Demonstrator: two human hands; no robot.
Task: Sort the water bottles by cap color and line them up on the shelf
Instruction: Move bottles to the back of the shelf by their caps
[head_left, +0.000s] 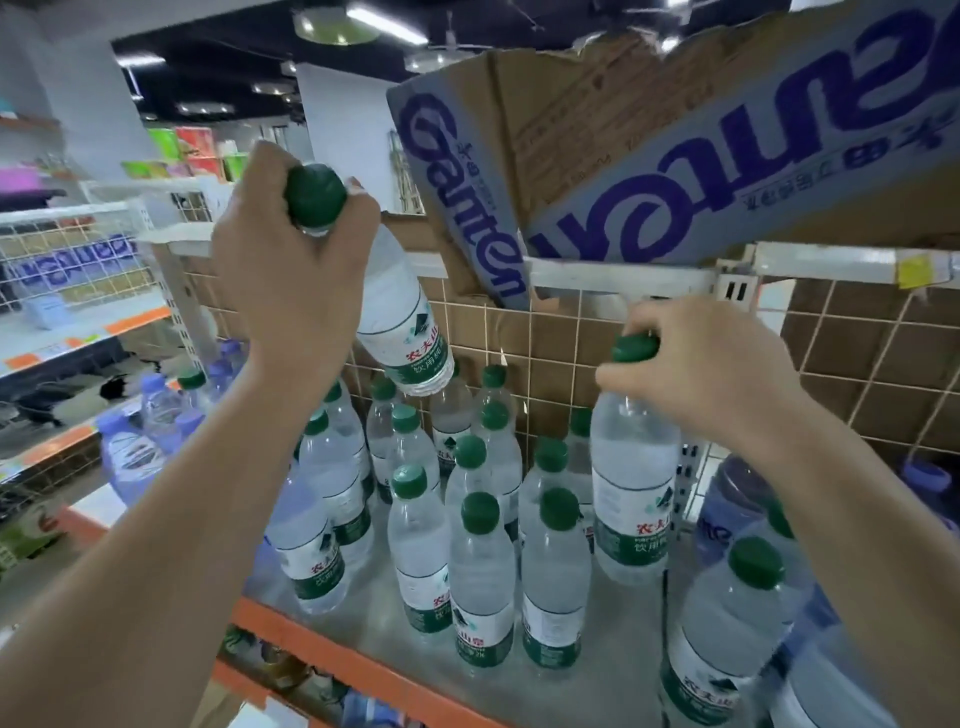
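My left hand (291, 270) grips a green-capped water bottle (400, 322) by its neck and holds it tilted in the air above the group. My right hand (696, 374) holds the neck of another green-capped bottle (634, 493), upright at the right end of the rows, its base at the shelf. Several green-capped bottles (483, 566) stand in rough rows on the grey shelf (613, 670). One more green-capped bottle (727, 623) stands at the front right. Purple-capped bottles (156, 405) stand on the shelf to the left.
A torn cardboard box (675, 156) with blue lettering lies on the upper shelf rail (623, 270) just above my hands. A wire grid over brown tiles (857, 364) backs the shelf. Large purple-tinted jugs (737, 499) sit at the right. The orange shelf edge (363, 670) runs along the front.
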